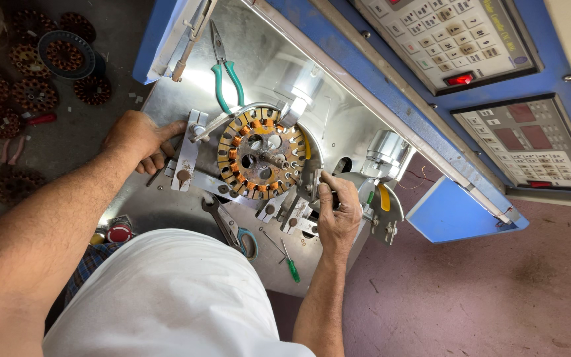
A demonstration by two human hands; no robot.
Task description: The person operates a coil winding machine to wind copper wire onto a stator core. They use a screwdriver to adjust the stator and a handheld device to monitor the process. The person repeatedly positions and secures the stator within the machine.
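A round motor stator with orange copper coils sits clamped in the middle of a metal winding machine table. My left hand grips a metal clamp bracket at the stator's left side. My right hand is closed around a small metal lever part at the stator's lower right, beside a bracket with a yellow piece.
Green-handled pliers lie on the table behind the stator. Scissors and a green screwdriver rest at the near edge. Two control panels stand at right. Several wound stators lie on the floor at left.
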